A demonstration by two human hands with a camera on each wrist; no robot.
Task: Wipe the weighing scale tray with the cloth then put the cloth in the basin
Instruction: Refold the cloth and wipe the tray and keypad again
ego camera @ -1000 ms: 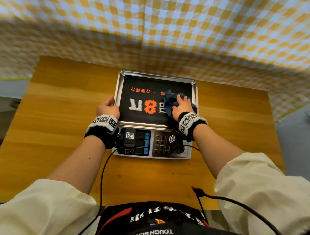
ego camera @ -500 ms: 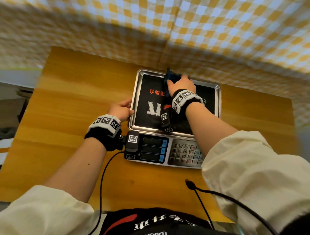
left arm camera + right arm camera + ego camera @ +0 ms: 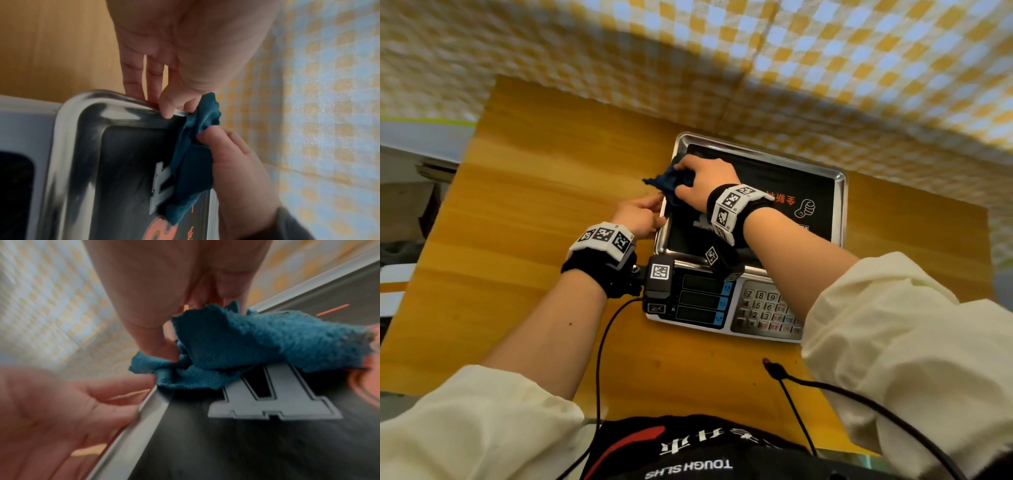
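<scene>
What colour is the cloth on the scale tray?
The cloth is dark teal blue, clearest in the right wrist view.

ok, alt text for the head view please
Seen from above, the right hand grips a dark blue cloth near the far-left corner of the steel tray of a weighing scale, while the left hand rests on the tray's left rim. The scale sits on a wooden table.
</scene>
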